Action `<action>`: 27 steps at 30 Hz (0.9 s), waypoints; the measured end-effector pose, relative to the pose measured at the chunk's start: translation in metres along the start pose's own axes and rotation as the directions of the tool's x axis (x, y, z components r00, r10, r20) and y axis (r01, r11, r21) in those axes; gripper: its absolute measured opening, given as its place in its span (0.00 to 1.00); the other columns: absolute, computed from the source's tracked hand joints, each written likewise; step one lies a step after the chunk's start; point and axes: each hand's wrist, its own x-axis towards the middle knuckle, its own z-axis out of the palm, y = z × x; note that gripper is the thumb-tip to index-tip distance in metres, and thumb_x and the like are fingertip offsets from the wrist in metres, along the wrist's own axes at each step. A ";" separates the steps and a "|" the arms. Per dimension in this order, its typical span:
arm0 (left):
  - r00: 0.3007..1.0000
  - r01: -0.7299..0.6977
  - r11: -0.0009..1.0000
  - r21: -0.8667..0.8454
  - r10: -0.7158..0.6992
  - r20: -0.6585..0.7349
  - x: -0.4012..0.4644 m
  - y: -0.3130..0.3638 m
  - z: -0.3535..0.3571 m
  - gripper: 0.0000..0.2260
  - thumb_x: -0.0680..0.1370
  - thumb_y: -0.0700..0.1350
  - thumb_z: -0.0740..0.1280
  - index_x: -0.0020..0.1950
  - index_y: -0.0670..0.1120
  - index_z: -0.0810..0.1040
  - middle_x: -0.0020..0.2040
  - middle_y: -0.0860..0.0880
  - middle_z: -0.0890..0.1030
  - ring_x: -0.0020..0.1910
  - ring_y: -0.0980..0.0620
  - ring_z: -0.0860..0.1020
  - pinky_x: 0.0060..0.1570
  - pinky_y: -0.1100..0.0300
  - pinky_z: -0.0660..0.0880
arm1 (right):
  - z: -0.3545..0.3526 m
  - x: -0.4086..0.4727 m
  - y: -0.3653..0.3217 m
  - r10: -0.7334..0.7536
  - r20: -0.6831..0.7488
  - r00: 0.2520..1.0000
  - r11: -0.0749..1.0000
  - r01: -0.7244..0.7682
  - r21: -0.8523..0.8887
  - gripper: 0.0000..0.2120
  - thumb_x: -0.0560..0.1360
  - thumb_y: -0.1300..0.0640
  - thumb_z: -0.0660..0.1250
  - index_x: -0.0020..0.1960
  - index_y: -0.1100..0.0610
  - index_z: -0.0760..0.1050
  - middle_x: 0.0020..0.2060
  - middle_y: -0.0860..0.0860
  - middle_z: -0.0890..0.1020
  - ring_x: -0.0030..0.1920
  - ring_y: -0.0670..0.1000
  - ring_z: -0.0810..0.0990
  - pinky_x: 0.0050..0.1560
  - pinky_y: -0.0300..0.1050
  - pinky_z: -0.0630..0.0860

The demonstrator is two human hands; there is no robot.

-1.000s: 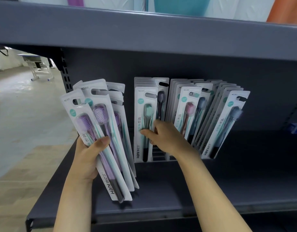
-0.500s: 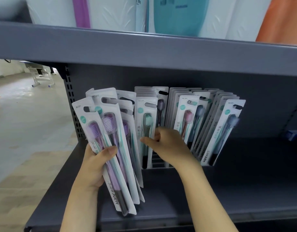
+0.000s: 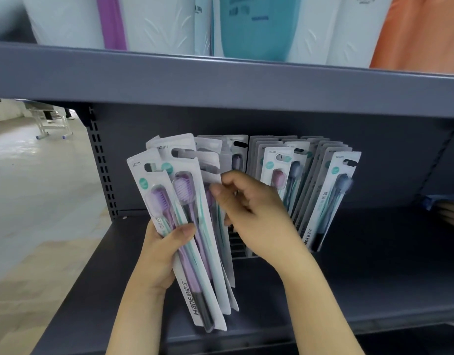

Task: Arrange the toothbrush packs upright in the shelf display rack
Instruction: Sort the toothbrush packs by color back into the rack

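1. A grey metal shelf (image 3: 374, 265) in a shop aisle fills the view. The shelf above (image 3: 220, 80) carries large soft wrapped goods (image 3: 251, 24), and pale floor (image 3: 36, 201) shows past the perforated upright (image 3: 102, 170) on the left.
2. The display rack (image 3: 237, 248) stands on the shelf against the back panel. Its dark slots show only low down, behind the right wrist.
3. The racked packs (image 3: 320, 190) stand on end in rows and lean slightly right, which keeps their printed fronts readable.
4. The left hand (image 3: 160, 254) grips a fanned bundle of toothbrush packs (image 3: 192, 226), thumb across the front. Held low on the cards, the bundle spreads at the top so single packs can be peeled off.
5. The right hand (image 3: 251, 216) reaches across to the bundle's rear packs, thumb and forefinger closing on a card edge; a firm pinch is likely, though blur leaves it uncertain.
6. The bundle sits in front of the rack's left rows, probably so each pack travels only a short way into a slot.
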 end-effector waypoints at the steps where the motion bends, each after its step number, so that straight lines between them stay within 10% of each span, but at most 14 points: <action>1: 1.000 -0.013 1.000 -0.007 0.013 0.004 0.000 0.000 0.001 0.17 0.55 0.48 0.76 0.43 0.55 0.85 0.38 0.52 0.84 0.37 0.55 0.83 0.36 0.61 0.79 | -0.001 0.000 0.000 -0.009 -0.020 1.000 1.000 0.009 0.001 0.07 0.78 0.50 0.62 0.43 0.50 0.74 0.33 0.51 0.76 0.35 0.59 0.78 0.35 0.48 0.73; 10: 0.995 -0.061 0.993 -0.097 0.053 -0.084 0.008 -0.005 0.013 0.24 0.52 0.58 0.81 0.46 0.54 0.85 0.42 0.53 0.84 0.43 0.54 0.83 0.41 0.60 0.79 | 0.003 -0.003 -0.003 -0.104 -0.274 0.956 0.994 0.091 -0.060 0.07 0.78 0.56 0.63 0.44 0.55 0.78 0.29 0.49 0.79 0.31 0.50 0.80 0.37 0.51 0.79; 14: 0.985 -0.041 0.994 -0.101 0.023 -0.168 0.009 -0.006 0.000 0.25 0.47 0.59 0.82 0.41 0.54 0.84 0.37 0.54 0.83 0.36 0.56 0.82 0.35 0.61 0.79 | -0.025 0.000 -0.004 0.000 -0.352 0.936 0.996 0.031 0.082 0.08 0.79 0.58 0.61 0.42 0.52 0.75 0.29 0.48 0.78 0.26 0.41 0.79 0.30 0.34 0.77; 21: 0.964 0.048 0.988 -0.146 -0.084 -0.254 0.008 -0.008 -0.017 0.47 0.44 0.59 0.82 0.57 0.41 0.69 0.34 0.51 0.80 0.32 0.53 0.80 0.31 0.60 0.78 | -0.065 0.019 0.016 0.220 -0.268 0.938 0.954 -0.149 0.261 0.08 0.81 0.56 0.56 0.47 0.54 0.73 0.29 0.50 0.82 0.30 0.44 0.82 0.37 0.35 0.80; 27: 0.964 0.035 0.988 -0.153 -0.074 -0.254 0.010 -0.009 -0.019 0.45 0.45 0.59 0.82 0.55 0.42 0.71 0.34 0.52 0.80 0.32 0.54 0.80 0.32 0.61 0.78 | -0.069 0.046 0.020 0.182 -0.204 0.962 0.962 -0.132 0.238 0.09 0.81 0.63 0.53 0.58 0.56 0.68 0.49 0.56 0.80 0.38 0.51 0.85 0.46 0.46 0.82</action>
